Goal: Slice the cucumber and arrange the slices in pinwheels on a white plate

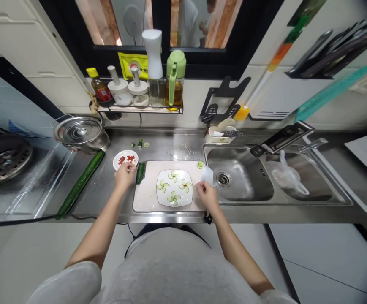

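My left hand [125, 176] is at the near right edge of a small white dish [117, 166] holding red bits [126, 159]. Its fingers are pinched together; anything between them is too small to make out. My right hand [207, 196] is curled closed over the right edge of the cutting board [145, 202], beside a knife's pale blade [206, 174]. What its fingers may hold is hidden. Between my hands, a white plate [159, 199] lies on the board. On it are several pinwheels of cucumber slices [174, 198], some with red at their centres.
A cut cucumber piece [140, 173] lies at the board's left edge, and slices [200, 164] at its far right corner. A whole cucumber [81, 184] and a lidded pot [82, 131] are left. The sink [243, 173] is right; a bottle shelf [139, 109] is behind.
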A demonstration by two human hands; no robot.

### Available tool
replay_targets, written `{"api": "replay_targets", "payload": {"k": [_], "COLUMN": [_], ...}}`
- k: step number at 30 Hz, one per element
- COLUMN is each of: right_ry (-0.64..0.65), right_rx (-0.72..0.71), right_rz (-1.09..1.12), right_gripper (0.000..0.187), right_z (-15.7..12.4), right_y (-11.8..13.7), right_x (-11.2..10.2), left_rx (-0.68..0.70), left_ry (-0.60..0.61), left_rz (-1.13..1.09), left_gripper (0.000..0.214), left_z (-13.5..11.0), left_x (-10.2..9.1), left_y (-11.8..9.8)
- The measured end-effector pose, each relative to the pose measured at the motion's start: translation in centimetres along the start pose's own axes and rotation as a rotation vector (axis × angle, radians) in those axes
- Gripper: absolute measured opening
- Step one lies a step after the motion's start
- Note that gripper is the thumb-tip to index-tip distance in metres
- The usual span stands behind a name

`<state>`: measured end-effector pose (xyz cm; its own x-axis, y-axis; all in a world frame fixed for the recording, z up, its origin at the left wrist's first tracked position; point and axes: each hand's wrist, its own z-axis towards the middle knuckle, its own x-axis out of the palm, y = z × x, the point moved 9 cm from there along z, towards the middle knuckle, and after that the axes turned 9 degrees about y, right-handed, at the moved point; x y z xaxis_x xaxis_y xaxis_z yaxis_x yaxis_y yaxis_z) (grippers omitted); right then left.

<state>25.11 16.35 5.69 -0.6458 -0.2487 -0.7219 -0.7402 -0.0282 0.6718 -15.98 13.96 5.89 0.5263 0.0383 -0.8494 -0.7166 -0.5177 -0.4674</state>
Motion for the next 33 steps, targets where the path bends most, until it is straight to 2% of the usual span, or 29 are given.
{"api": "replay_targets", "payload": {"k": [5, 7, 9, 12, 15, 33], "right_ry": [0.092, 0.157, 0.207, 0.250, 0.262, 0.252], "right_rx": [-0.087, -0.143, -0.197, -0.266, -0.303, -0.329], "right_rz": [0.126, 0.171, 0.191, 0.198, 0.207, 0.200], "right_gripper": [0.027, 0.025, 0.021, 0.018, 0.016, 0.013], "right_z": [-0.6, -0.8, -1.1, -1.4, -1.6, -2.0], "right_y": [2.6, 4.1, 5.6, 7.3, 8.1, 9.1], "right_x": [2.2, 3.6, 4.8, 6.0, 6.4, 6.1], "left_rx": [0.299, 0.370, 0.385, 0.392, 0.403, 0.335], "left_ry": [0.130, 0.153, 0.158, 0.139, 0.126, 0.133], "left_rz": [-0.229, -0.292, -0.337, -0.376, -0.388, -0.504], "left_gripper": [0.015, 0.013, 0.012, 0.012, 0.012, 0.011], "left_z": [-6.7, -9.0, -10.5, -11.7, -12.3, -13.3], "left_x": [5.6, 7.2, 8.2, 8.6, 8.6, 9.0], "left_y": [-6.8, -8.6, -9.6, -10.3, -10.6, -10.1]}}
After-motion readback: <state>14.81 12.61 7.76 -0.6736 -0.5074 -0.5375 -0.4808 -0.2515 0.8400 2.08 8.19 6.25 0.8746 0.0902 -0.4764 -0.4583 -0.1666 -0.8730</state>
